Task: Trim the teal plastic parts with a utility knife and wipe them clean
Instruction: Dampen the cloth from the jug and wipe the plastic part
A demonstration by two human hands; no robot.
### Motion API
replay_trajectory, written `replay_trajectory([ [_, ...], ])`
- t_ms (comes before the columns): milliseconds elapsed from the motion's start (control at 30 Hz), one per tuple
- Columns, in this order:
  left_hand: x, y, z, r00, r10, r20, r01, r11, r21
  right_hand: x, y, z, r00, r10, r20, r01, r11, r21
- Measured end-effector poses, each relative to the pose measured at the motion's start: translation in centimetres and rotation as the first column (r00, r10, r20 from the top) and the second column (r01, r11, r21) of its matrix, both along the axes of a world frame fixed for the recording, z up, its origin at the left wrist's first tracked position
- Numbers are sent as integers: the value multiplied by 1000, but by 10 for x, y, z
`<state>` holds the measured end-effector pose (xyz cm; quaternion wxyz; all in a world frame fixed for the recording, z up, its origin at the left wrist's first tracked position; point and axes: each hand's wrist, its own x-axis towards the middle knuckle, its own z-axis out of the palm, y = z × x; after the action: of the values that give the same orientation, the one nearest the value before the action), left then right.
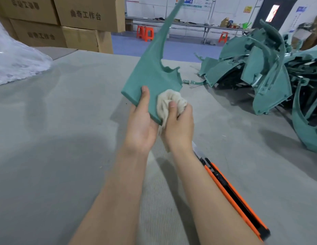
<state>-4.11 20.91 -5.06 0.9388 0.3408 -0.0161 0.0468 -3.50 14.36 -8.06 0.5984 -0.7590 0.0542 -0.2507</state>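
Up close: rag on a teal panel

A person's left hand (pixel 141 124) grips the teal plastic part (pixel 150 68) by its lower corner, thumb flat on the face and fingers hidden behind. The part is held tilted above the grey table (pixel 65 121), its narrow tip pointing up and away. The right hand (pixel 179 128), fingers curled round a bunched pale cloth (pixel 169 98), presses it to the part just beside the left thumb. An orange utility knife (pixel 233 193) lies on the table along the right forearm. More teal parts (pixel 256 68) sit heaped at right; cardboard boxes (pixel 80 16) stand stacked behind.
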Motion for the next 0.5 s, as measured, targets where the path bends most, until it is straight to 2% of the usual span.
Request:
replay_trajectory([
  [67,0,-2,-1,998,-59,14,59,998,39,9,-13,2,997,-52,-54,56,996,68],
  [233,5,31,-3,974,-224,-33,225,951,212,19,-51,-1,982,-155,-108,150,987,-58],
  [367,5,47,-4,956,-242,-166,282,912,297,16,-63,3,995,66,-76,-79,982,-175],
  [400,4,46,-6,947,-246,-206,302,900,313,15,-63,3,994,78,-77,-90,981,-172],
  [433,4,44,-8,949,-221,-225,289,896,338,15,-63,4,996,46,-74,-55,990,-129],
  [500,6,41,-9,974,-107,-199,173,919,355,16,-69,5,994,-91,-68,95,993,63],
])
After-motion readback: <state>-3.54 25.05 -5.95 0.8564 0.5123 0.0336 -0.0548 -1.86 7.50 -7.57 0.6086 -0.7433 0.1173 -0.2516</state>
